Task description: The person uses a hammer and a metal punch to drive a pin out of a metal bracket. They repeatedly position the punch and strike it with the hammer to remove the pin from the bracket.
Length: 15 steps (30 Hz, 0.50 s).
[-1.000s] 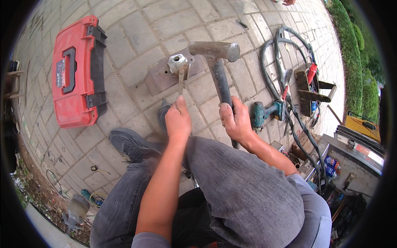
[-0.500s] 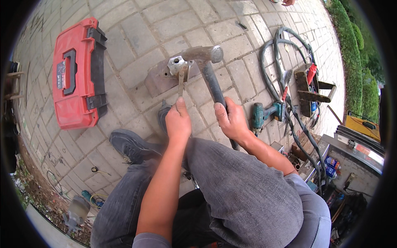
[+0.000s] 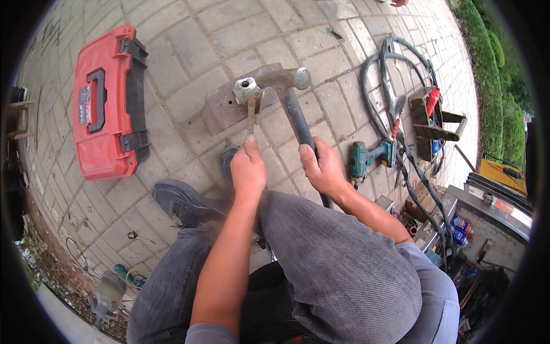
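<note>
My left hand [image 3: 247, 167] is closed round a narrow flat metal bar [image 3: 251, 119], whose far end meets a silver hexagonal fitting [image 3: 252, 90] with a hole in it, on a rusty metal block [image 3: 222, 113]. My right hand [image 3: 321, 169] grips the dark handle of a large hammer [image 3: 299, 77]; its head lies just behind and right of the fitting, over the block. Whether the head touches either piece I cannot tell. Below are my legs and dark shoes.
A red toolbox [image 3: 109, 149] lies left. At right are a teal cordless drill [image 3: 364, 157], coiled hoses [image 3: 369, 106], an open tool carrier [image 3: 424, 132] and an open metal compartment [image 3: 481, 229] with cans. Another person's hand [image 3: 399, 3] shows at the top edge, near a hedge [image 3: 487, 86].
The hammer head has moved down and left toward the fitting, with my right hand shifting slightly left. My left hand and the bar are almost unmoved.
</note>
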{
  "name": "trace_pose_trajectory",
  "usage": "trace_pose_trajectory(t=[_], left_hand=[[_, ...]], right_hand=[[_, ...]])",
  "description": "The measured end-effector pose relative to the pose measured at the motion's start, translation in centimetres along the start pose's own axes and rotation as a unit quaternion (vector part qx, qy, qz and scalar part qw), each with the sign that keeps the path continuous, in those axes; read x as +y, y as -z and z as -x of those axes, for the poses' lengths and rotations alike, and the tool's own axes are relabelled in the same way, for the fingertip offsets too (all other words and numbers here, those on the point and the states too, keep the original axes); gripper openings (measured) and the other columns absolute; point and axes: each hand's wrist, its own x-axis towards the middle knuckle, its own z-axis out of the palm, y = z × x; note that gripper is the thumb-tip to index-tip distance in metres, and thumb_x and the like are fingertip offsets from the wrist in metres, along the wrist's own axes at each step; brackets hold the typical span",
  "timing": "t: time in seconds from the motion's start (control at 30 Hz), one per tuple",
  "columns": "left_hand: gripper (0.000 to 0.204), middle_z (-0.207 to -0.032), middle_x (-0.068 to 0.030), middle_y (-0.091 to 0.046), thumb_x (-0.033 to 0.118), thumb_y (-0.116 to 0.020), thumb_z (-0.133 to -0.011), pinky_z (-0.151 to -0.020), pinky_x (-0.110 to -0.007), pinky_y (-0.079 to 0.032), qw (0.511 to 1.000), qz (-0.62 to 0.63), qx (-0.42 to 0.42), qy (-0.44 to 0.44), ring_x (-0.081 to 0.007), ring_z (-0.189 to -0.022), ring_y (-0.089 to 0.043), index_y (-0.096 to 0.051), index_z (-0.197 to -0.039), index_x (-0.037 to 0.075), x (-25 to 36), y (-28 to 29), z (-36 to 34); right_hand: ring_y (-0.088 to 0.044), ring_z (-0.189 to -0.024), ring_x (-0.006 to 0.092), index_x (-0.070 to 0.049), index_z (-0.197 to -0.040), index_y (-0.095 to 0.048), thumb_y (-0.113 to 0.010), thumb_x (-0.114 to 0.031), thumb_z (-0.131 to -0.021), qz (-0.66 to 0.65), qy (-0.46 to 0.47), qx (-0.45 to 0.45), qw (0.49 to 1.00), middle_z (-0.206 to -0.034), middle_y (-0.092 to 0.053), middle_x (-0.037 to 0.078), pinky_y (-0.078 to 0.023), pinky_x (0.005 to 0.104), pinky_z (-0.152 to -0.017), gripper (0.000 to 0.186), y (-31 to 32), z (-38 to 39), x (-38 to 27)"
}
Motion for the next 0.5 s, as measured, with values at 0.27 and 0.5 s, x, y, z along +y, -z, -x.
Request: trace_pose_trajectory(t=[0.27,0.5], left_hand=[[0.06,-0.092,-0.0301,-0.063,0.045,-0.031,-0.099,-0.08,-0.048,-0.045,1.0,0.006,-0.003,0.004,-0.0464,-0.092,-0.059,-0.064,-0.098,-0.006,0.0,-0.1,0.0],[0.062,-0.091,-0.0299,-0.063,0.046,-0.03,-0.1,-0.08,-0.048,-0.045,1.0,0.009,-0.006,0.007,-0.0466,-0.091,-0.059,-0.064,-0.095,-0.007,0.3,0.0,0.0]], right_hand=[[-0.05,-0.051,0.027,0.003,-0.083,-0.052,-0.055,-0.035,-0.094,0.0,-0.005,0.002,1.0,-0.058,-0.049,0.019,-0.04,0.0408,-0.051,0.04,-0.6,0.0,0.2],[-0.05,-0.052,0.0271,0.002,-0.082,-0.051,-0.055,-0.034,-0.094,-0.005,-0.002,0.021,1.0,-0.058,-0.049,0.019,-0.039,0.0406,-0.051,0.039,-1.0,0.5,1.1]])
